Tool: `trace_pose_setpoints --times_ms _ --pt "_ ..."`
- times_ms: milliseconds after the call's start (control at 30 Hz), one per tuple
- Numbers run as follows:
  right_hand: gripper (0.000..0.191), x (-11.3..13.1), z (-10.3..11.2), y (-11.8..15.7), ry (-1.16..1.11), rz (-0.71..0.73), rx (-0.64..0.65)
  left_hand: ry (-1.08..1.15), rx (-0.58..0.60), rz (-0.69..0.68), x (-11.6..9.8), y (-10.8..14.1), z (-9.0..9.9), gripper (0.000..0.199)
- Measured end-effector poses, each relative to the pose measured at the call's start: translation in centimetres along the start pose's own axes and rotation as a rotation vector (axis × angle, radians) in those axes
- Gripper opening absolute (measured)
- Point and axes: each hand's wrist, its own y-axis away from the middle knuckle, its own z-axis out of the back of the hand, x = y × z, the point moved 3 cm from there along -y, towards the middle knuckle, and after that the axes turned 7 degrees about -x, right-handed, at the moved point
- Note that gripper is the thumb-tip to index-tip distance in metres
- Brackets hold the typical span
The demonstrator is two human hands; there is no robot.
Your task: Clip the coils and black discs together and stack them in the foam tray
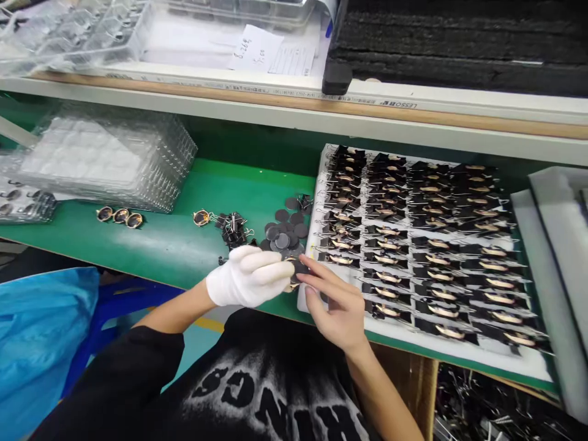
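Note:
My left hand (pixel 257 275), in a white glove, is closed on a gold-rimmed watch case (pixel 293 286) that it partly hides. The bare fingers of my right hand (pixel 337 303) press a black disc (pixel 299 269) against the case's face. Just beyond my hands lies a pile of loose black discs (pixel 282 236). Left of the pile are black binder clips (pixel 234 229) in a heap, with a single gold-rimmed watch case (pixel 201 217) beside them. Three more watch cases (pixel 120 215) sit in a row farther left on the green tabletop (pixel 184 251).
At right, a white foam board (pixel 533 361) bears rows of clip-clamped gold-rimmed pieces (pixel 441 275). Stacked clear plastic trays (pixel 114 159) stand back left. A shelf edge (pixel 275 110) crosses above the table. Below right is a box of black clips (pixel 496 404).

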Motion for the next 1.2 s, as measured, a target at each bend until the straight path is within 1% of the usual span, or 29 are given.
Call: trace_pose_setpoints --times_ms 100,167,233,267,300,333,400,433,467,533,567,600,633,667,700,767,833,900,967,1000,1067,1100,1167,1200 --pt "0.028 -1.3 0.2 0.3 -0.161 -0.260 -0.070 0.071 -0.004 -0.060 0.1 -0.8 -1.2 0.011" --pt "0.030 -2.1 0.0 0.4 -0.360 -0.468 -0.126 0.135 0.028 -0.080 0.0 -0.8 -1.8 0.012" --pt "0.038 -2.6 -0.5 0.5 -0.547 -0.687 -0.095 0.206 0.090 -0.085 -0.1 -0.6 -2.2 0.017" --pt "0.038 -2.8 -0.7 0.6 -0.610 -0.781 -0.063 0.235 0.111 -0.084 -0.1 -0.4 -2.3 0.018" --pt "0.035 -2.9 -0.9 0.6 -0.650 -0.852 -0.033 0.261 0.123 -0.080 0.0 -0.3 -2.4 0.018" --pt "0.031 -3.0 -1.0 0.7 -0.676 -0.894 -0.019 0.285 0.131 -0.067 0.2 -0.3 -2.3 0.017" --pt "0.031 -3.1 -1.0 0.6 -0.698 -0.908 -0.042 0.316 0.168 -0.001 0.7 -0.4 -2.2 0.008" --pt "0.032 -3.2 -1.0 0.5 -0.691 -0.896 -0.060 0.314 0.207 0.070 1.1 -0.6 -2.1 0.012" --pt "0.032 -3.2 -1.0 0.5 -0.674 -0.881 -0.075 0.304 0.257 0.169 1.5 -0.7 -2.1 0.022" --pt "0.033 -3.4 -1.3 0.4 -0.621 -0.859 -0.081 0.303 0.366 0.423 2.1 -0.7 -2.1 0.043" --pt "0.033 -3.5 -1.5 0.3 -0.600 -0.853 -0.067 0.324 0.416 0.550 2.2 -0.6 -2.1 0.050" --pt "0.034 -3.5 -1.7 0.3 -0.592 -0.849 -0.043 0.357 0.464 0.653 2.1 -0.4 -2.1 0.052" --pt "0.034 -3.4 -2.0 0.3 -0.599 -0.848 -0.011 0.398 0.509 0.721 1.9 -0.3 -2.2 0.051" --pt "0.032 -3.4 -2.3 0.3 -0.615 -0.847 0.019 0.439 0.546 0.756 1.7 -0.2 -2.3 0.047" --pt "0.030 -3.3 -2.4 0.3 -0.632 -0.847 0.040 0.469 0.568 0.768 1.6 -0.3 -2.4 0.044" --pt "0.025 -3.1 -2.5 0.3 -0.653 -0.847 0.038 0.490 0.576 0.766 2.0 -0.9 -2.9 0.038" --pt "0.024 -3.0 -2.3 0.3 -0.647 -0.839 0.008 0.420 0.578 0.755 3.4 -2.1 -4.1 0.032" --pt "0.024 -2.9 -2.2 0.3 -0.629 -0.824 -0.014 0.236 0.616 0.729 5.3 -3.6 -6.2 0.033" --pt "0.024 -2.7 -2.1 0.4 -0.615 -0.812 -0.016 0.033 0.694 0.711 7.2 -5.0 -9.0 0.041" --pt "0.024 -2.6 -2.0 0.5 -0.610 -0.809 -0.013 -0.030 0.732 0.733 8.0 -5.5 -10.6 0.045" --pt "0.024 -2.5 -1.9 0.9 -0.603 -0.808 -0.012 -0.035 0.771 0.783 9.4 -6.0 -13.3 0.048" --pt "0.024 -2.4 -1.7 1.0 -0.596 -0.811 -0.019 -0.006 0.783 0.798 9.9 -6.1 -14.3 0.044" --pt "0.025 -2.3 -1.2 1.3 -0.589 -0.817 -0.047 0.057 0.790 0.808 10.6 -5.9 -15.4 0.029" --pt "0.025 -2.3 -0.9 1.5 -0.592 -0.818 -0.068 0.070 0.781 0.814 10.9 -5.8 -15.4 0.021"
